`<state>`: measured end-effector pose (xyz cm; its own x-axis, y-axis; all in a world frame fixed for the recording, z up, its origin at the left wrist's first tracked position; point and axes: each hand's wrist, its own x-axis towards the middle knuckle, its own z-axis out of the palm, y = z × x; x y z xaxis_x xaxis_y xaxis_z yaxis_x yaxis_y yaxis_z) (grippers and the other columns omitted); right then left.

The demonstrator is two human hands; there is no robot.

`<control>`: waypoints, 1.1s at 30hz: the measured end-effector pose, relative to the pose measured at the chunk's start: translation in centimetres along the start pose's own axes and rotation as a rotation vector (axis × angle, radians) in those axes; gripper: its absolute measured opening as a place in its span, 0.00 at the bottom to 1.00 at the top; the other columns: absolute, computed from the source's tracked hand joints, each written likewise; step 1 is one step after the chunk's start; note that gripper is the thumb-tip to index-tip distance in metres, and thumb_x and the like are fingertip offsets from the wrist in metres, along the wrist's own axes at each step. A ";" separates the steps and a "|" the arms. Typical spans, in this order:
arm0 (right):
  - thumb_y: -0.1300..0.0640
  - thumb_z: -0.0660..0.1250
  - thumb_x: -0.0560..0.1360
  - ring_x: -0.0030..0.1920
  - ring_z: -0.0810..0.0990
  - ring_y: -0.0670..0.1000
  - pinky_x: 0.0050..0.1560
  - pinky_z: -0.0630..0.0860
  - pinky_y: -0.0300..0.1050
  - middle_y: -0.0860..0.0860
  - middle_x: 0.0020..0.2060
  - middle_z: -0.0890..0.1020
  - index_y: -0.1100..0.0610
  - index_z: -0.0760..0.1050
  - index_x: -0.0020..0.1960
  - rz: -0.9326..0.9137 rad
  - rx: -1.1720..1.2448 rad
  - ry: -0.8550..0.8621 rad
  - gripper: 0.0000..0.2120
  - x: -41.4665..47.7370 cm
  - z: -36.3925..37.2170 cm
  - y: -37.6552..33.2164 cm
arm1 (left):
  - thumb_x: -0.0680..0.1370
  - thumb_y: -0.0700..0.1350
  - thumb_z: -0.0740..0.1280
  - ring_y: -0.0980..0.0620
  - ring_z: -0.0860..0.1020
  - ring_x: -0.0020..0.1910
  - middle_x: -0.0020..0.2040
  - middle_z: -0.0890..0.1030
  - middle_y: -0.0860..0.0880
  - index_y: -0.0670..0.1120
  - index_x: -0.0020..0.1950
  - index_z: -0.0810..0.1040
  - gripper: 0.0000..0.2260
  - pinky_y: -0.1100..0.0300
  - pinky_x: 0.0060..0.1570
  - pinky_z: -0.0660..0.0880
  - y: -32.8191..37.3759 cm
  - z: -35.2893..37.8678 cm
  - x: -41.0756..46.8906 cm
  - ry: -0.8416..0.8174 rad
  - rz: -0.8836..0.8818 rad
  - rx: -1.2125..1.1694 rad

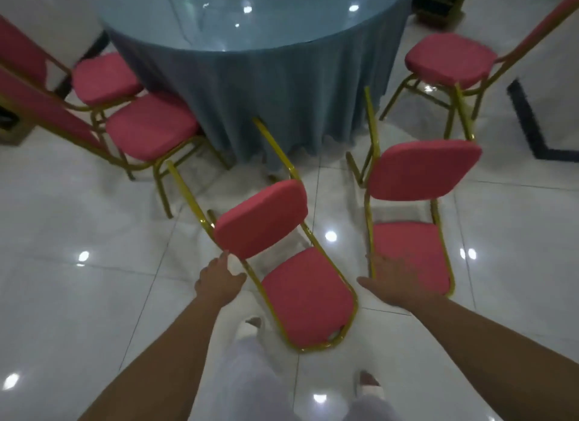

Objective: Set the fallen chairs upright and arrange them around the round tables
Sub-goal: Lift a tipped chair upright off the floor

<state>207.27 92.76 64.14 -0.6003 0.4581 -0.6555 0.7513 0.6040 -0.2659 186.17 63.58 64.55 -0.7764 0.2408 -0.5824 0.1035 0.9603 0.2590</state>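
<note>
- The left fallen chair [308, 298] is seen lying on its back on the tiled floor [78, 295] just in front of the person, with its back pad flat on the tiles, its seat pad raised and its gold legs pointed towards the round table [250, 16].
- The right fallen chair [423, 173] is laid the same way just beside it, the two kept slightly apart.
- The left hand [219, 279] is held open, fingers straight and spread, at the lower edge of the left fallen chair's raised seat pad. Whether a fingertip touches the pad cannot be told.
- The right hand [394, 279] is blurred. Its fingers appear spread and nothing is gripped. It is held over the near corner of the right fallen chair's back pad.
- The round table is draped in a blue tablecloth [266, 100] that reaches the floor.
- Two upright chairs, the nearer left chair [150, 127] and the farther left chair [106, 77], are set side by side at the table's left.
- A third upright chair [449, 60] is placed at its right.
- White trousers [247, 376] are seen between the forearms.
</note>
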 end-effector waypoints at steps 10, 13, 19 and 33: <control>0.38 0.63 0.78 0.75 0.62 0.59 0.71 0.62 0.52 0.58 0.77 0.61 0.52 0.55 0.79 -0.017 -0.108 -0.195 0.36 0.8 6.3 8.5 | 0.78 0.57 0.67 0.41 0.62 0.75 0.78 0.61 0.43 0.51 0.81 0.54 0.36 0.45 0.72 0.61 -2.6 16.0 -9.0 -0.117 -0.229 -0.216; 0.40 0.65 0.77 0.75 0.62 0.59 0.72 0.61 0.52 0.57 0.77 0.62 0.53 0.57 0.79 0.030 -0.052 -0.220 0.36 3.5 10.2 9.5 | 0.78 0.56 0.67 0.40 0.63 0.74 0.77 0.62 0.43 0.50 0.80 0.54 0.35 0.46 0.72 0.62 -4.6 21.0 -6.8 -0.163 -0.305 -0.264; 0.41 0.67 0.76 0.73 0.64 0.59 0.70 0.65 0.60 0.57 0.74 0.64 0.50 0.58 0.78 -0.005 -0.059 -0.288 0.35 12.6 21.0 12.0 | 0.78 0.55 0.68 0.38 0.65 0.73 0.76 0.65 0.41 0.50 0.81 0.51 0.37 0.44 0.71 0.64 -8.6 33.4 2.7 -0.263 -0.383 -0.341; 0.44 0.77 0.69 0.70 0.68 0.63 0.66 0.72 0.60 0.58 0.75 0.62 0.44 0.44 0.80 0.021 0.137 -0.160 0.53 44.1 37.8 18.8 | 0.75 0.57 0.72 0.41 0.68 0.71 0.75 0.65 0.40 0.55 0.80 0.48 0.42 0.46 0.65 0.70 -17.2 58.2 26.2 -0.099 -0.407 -0.755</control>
<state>205.31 99.68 3.50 -0.5414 0.3534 -0.7629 0.7997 0.4966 -0.3374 200.22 61.54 -0.05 -0.6018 -0.0570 -0.7966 -0.6394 0.6321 0.4378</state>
